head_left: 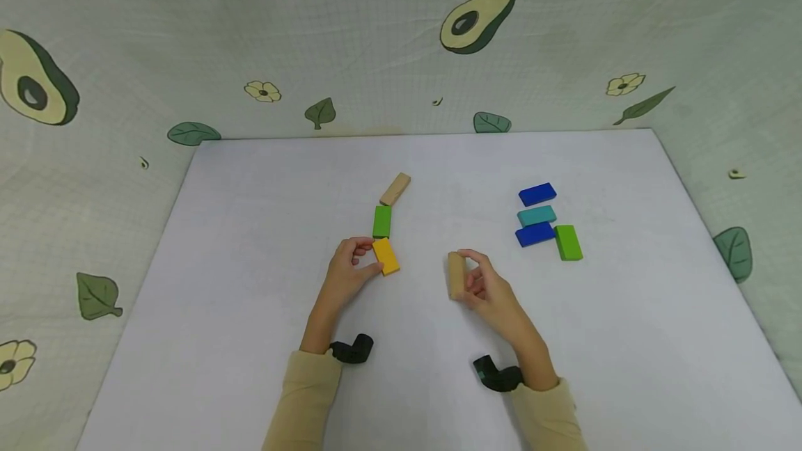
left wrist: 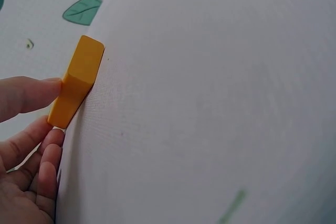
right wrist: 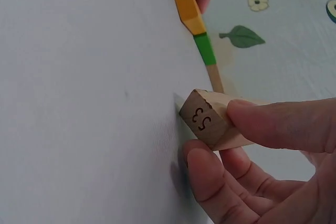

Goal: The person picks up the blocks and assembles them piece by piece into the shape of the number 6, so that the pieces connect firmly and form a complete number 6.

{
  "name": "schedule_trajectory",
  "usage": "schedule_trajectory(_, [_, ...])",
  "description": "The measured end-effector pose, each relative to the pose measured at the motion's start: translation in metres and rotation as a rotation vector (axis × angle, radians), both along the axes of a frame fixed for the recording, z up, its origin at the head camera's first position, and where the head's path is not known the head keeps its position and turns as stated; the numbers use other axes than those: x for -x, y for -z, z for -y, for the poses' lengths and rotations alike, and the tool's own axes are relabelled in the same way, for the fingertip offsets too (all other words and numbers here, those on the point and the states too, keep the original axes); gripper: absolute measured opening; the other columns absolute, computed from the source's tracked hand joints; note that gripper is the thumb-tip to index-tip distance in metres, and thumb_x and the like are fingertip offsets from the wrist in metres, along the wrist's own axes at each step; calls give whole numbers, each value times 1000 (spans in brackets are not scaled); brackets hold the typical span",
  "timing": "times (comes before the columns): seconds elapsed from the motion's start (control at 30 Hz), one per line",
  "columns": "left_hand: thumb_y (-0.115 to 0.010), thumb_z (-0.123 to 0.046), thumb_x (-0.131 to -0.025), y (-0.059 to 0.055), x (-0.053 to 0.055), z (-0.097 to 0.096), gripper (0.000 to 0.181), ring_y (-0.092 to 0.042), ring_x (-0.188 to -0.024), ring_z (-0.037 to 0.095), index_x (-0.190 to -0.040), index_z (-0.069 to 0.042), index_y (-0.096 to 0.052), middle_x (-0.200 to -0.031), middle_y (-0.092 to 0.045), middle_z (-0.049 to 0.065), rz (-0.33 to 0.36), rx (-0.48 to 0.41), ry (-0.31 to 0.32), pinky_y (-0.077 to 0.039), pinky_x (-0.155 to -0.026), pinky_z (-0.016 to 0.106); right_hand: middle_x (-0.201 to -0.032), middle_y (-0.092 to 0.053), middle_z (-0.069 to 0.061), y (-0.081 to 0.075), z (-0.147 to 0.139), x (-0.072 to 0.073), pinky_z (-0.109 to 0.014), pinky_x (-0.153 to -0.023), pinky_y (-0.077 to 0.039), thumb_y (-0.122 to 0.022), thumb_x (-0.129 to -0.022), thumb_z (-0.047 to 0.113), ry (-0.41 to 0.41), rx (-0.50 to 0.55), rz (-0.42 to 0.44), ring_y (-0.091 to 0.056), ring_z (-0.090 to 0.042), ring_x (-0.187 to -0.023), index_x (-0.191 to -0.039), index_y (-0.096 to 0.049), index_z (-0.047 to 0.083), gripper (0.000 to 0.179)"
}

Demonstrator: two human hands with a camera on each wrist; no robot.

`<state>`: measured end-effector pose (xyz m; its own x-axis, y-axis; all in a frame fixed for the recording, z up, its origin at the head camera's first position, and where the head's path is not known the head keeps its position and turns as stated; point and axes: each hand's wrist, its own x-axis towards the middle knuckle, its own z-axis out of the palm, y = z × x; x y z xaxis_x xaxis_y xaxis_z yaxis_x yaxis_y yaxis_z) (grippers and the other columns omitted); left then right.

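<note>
My left hand pinches a yellow block between thumb and forefinger, at the near end of a short bent row. Beyond it in that row lie a green block and a plain wooden block. The left wrist view shows the thumb on the side of the yellow block. To the right of the row, my right hand grips another plain wooden block by its ends. Up close in the right wrist view, the number 53 is stamped on the end of this wooden block.
On the right of the white table lie two dark blue blocks, a turquoise block between them, and a green block. An avocado-print cloth hangs behind the table. Black devices are strapped at both wrists.
</note>
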<state>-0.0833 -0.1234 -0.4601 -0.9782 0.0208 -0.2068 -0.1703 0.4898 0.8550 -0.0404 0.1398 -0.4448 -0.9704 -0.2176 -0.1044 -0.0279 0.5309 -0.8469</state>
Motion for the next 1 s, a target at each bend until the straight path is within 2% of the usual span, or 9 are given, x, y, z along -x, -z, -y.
schedule_trajectory(0.3, [-71, -14, -80, -3, 0, -1, 45, -45, -104, 22, -120, -6, -54, -113, -53, 9, 10, 6, -4, -36, -92, 34, -85, -47, -4, -2, 19, 0, -20, -60, -42, -67, -79, -3, -80, -40, -65, -45, -11, -69, -138, -39, 14, 68])
schedule_trajectory(0.67, [-71, -13, -80, -1, 1, 1, 45, -45, -104, 22, -120, -7, -54, -113, -53, 9, 18, 5, -4, -36, -91, 34, -85, -49, -4, -2, 22, 2, -20, -60, -41, -61, -82, -5, -107, -57, -102, -44, -10, -69, -139, -42, 12, 62])
schedule_trajectory(1.0, [-71, -12, -79, -1, 1, 1, 44, -45, -104, 22, -120, -6, -54, -113, -53, 10, 1, -1, 0, -36, -91, 34, -85, -50, -5, -1, 32, -1, -20, -64, -44, -63, -83, -3, -119, -27, -60, -48, -11, -72, -134, -47, 7, 55])
